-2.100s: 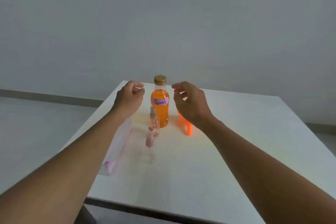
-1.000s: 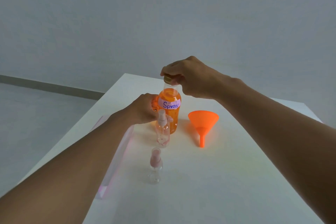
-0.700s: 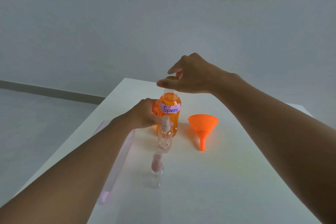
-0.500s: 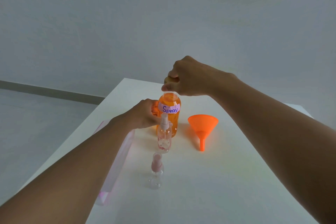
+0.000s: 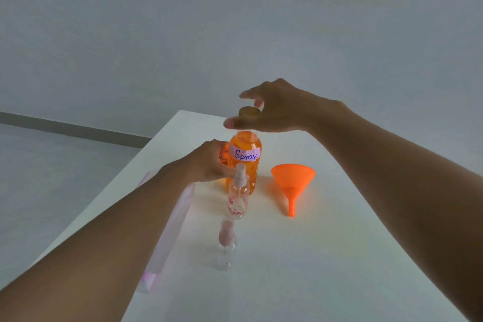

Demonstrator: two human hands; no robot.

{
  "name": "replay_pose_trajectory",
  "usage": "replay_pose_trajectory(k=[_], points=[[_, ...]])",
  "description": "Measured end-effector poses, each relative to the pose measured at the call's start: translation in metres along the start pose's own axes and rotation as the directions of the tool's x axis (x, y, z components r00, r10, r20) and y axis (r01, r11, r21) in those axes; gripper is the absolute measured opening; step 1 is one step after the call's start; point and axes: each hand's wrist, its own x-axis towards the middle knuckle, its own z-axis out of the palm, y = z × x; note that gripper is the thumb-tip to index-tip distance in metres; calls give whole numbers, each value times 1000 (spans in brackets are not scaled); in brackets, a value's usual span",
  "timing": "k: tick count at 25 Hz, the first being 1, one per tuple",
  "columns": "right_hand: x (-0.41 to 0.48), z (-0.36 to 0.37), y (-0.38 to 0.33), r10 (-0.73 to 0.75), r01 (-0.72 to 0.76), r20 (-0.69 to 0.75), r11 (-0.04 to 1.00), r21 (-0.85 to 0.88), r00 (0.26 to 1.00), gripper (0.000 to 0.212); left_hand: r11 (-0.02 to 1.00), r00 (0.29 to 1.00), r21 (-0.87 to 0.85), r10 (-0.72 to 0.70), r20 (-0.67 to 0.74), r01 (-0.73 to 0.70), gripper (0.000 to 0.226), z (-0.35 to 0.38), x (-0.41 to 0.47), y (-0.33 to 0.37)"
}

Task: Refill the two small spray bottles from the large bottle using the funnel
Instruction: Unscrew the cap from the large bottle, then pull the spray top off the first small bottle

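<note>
My left hand (image 5: 209, 162) is wrapped around the left side of the large bottle (image 5: 244, 165), fingers curled round its body, gripping it where it stands upright on the white table (image 5: 326, 256). My right hand (image 5: 269, 110) hovers over the top of that bottle with the fingers spread and the thumb stretched out below; the gold cap (image 5: 249, 112) sits in the crook between thumb and fingers. I cannot tell whether the hand is pinching the cap or only cupped loosely around it, and I cannot tell whether the cap is seated on the neck or lifted off it, since my thumb crosses just there.

The large bottle is full of orange liquid and carries a pale label with "Spray" written on it in blue. Directly in front of it, nearer to me, stands the first small spray bottle (image 5: 238, 196), clear with a white pump head and a small pink flower print low on its side; it overlaps the large bottle in my view. Nearer still, apart from the first, stands the second small spray bottle (image 5: 226, 246), clear with a pinkish top under a see-through cap. To the right of the large bottle the orange funnel (image 5: 292, 180) lies on the table, wide mouth away from me, spout pointing toward me. Under my left forearm a clear plastic pouch (image 5: 170, 227) with pink edging lies flat along the table.
</note>
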Motion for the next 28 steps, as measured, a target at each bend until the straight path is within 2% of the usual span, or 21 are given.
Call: replay_pose_trajectory(k=[2, 6, 8, 9, 11, 13, 15, 17, 19, 21, 24, 26, 28], points=[[4, 5, -7, -31, 32, -57, 999, 13, 998, 64, 1000, 1000, -3, -4, -4, 4, 54, 1, -1, 0], [1, 0, -3, -139, 142, 33, 985, -100, 990, 26, 1000, 1000, 7, 9, 11, -9, 51, 0, 0, 1], [-4, -10, 3, -204, 203, -25, 979, -30, 979, 28, 1000, 1000, 10, 9, 14, -9, 50, 0, 0, 0], [-7, -14, 5, -210, 215, -97, 976, 43, 973, 32, 1000, 1000, 5, 4, 10, -4, 49, 0, -1, 0], [-17, -15, 13, -116, 192, -300, 952, 237, 947, 34, 1000, 1000, -6, 2, 4, -2, 44, 0, -4, 2], [-39, 2, 19, 50, 188, -481, 881, 435, 875, 31, 1000, 1000, 2, 10, 12, -10, 39, 1, -7, 5], [-71, 40, 25, 210, 160, -539, 813, 560, 816, 27, 1000, 1000, 17, 0, 20, 0, 33, 0, -7, 8], [-105, 91, 30, 316, 27, -455, 798, 602, 833, 25, 1000, 999, -23, -19, 36, 19, 30, -1, -8, 9], [-130, 138, 27, 356, -101, -344, 808, 581, 869, 20, 995, 998, -96, -31, 46, 35, 29, -2, -11, 10], [-144, 169, 21, 355, -134, -281, 800, 585, 891, 18, 990, 999, -136, -22, 40, 27, 30, -3, -14, 12], [-146, 189, 13, 383, -192, -215, 782, 592, 898, 12, 987, 1000, -160, -17, 22, 20, 45, -8, -20, 10], [-143, 194, 12, 390, -220, -207, 801, 557, 897, 6, 983, 997, -168, -74, 17, 75, 59, -12, -24, 5], [-142, 194, 10, 374, -216, -228, 831, 512, 899, 5, 986, 991, -104, -134, -7, 132, 63, -15, -32, -3]])
